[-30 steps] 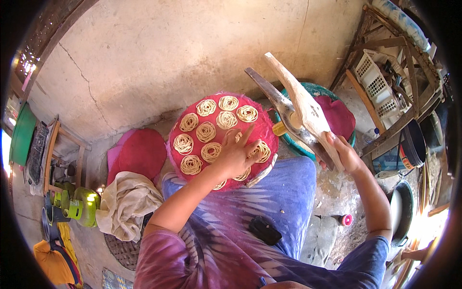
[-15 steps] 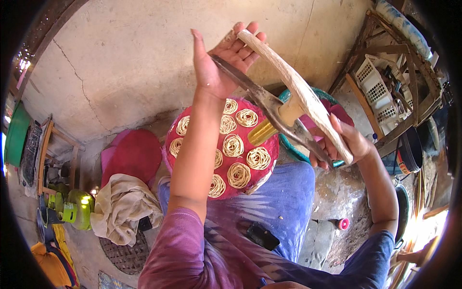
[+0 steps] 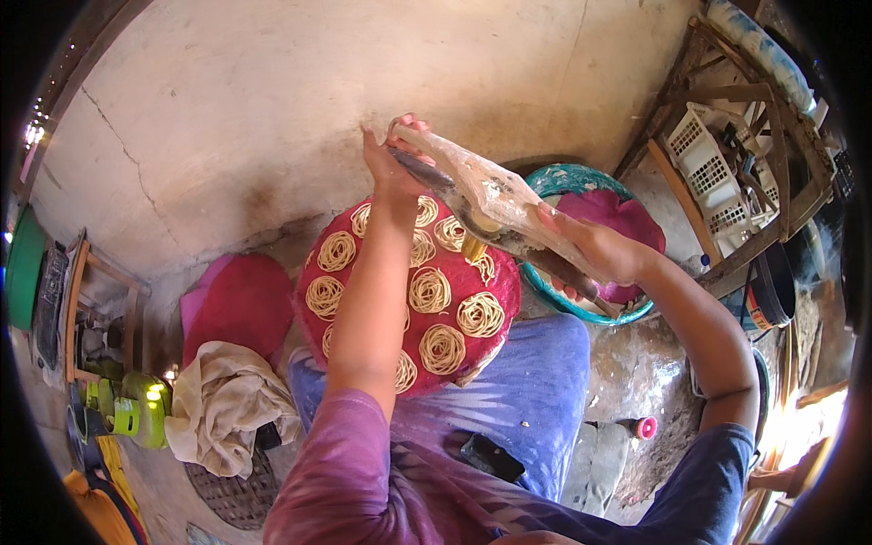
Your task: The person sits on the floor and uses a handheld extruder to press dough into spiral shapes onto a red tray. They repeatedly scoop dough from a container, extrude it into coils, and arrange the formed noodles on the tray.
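Note:
Both hands grip a noodle press, holding it over a round, red cloth-covered board [image 3: 377, 272]. Its pale wooden upper handle [image 3: 481, 186] lies close above a dark lower handle, and a brass cylinder [image 3: 473, 247] points down from the middle. My left hand [image 3: 391, 163] closes around the far-left ends of the handles. At the near-right ends, my right hand [image 3: 599, 247] is closed, its fingertips showing below. Thin strands [image 3: 487, 268] hang or lie under the cylinder. Several coiled noodle nests [image 3: 430, 289] cover the board; my left forearm hides some of them.
A teal basin [image 3: 586, 315] with dark red cloth stands right of the board. On the left are red round pads [image 3: 241, 309] and a crumpled beige cloth [image 3: 232, 400]. A black phone-like object [image 3: 493, 457] rests on my lap. A wooden rack holds a white crate [image 3: 704, 163].
The press has come down and left toward the board, and its handles are closer together. My left hand has gone from spread fingers to a grip. Strands now show below the cylinder.

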{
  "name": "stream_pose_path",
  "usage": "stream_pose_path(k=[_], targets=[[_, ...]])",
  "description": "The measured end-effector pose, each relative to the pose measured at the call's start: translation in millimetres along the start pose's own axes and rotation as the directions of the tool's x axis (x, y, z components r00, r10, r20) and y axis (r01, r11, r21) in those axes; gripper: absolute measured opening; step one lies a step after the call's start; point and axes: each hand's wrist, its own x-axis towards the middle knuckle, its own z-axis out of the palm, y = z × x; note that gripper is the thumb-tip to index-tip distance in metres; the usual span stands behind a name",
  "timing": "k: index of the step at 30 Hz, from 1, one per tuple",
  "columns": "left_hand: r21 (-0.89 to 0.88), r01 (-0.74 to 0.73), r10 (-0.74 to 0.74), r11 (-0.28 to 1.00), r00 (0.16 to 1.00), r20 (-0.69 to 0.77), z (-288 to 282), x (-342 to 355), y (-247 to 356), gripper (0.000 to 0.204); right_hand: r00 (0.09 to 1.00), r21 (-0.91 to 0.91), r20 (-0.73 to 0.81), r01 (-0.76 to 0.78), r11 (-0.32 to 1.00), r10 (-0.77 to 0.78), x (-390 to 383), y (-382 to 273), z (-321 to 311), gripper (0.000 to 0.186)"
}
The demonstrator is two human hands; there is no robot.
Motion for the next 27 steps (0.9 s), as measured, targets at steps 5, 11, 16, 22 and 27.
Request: stream_pose_path(k=[5,11,16,22,27], targets=[[-0.098,0.011,-0.018,0.995,0.997,-0.07,20,-7,-15,0.061,0.999,0.0,-0.048,0.005,1.0,-0.005,-17,-4,-10,0.079],[0.073,-0.084,0.099,0.994,0.97,-0.221,43,4,3,0.066,0.986,-0.046,-0.136,0.088,0.995,-0.093,-12,-9,2,0.078],[0.094,-0.082,0.109,0.992,0.933,-0.343,43,-12,-12,0.068,0.985,0.0,-0.172,0.012,1.0,-0.011,-33,-3,9,0.074],[0.08,0.01,0.019,0.997,0.937,-0.35,48,0,-45,0.074,0.962,0.015,-0.264,0.07,0.997,-0.064,-36,17,-1,0.067],[0.592,0.45,-0.126,0.668,0.853,-0.507,71,-29,-60,0.083,0.958,0.178,-0.26,0.169,0.969,-0.12,-40,41,1,0.066]])
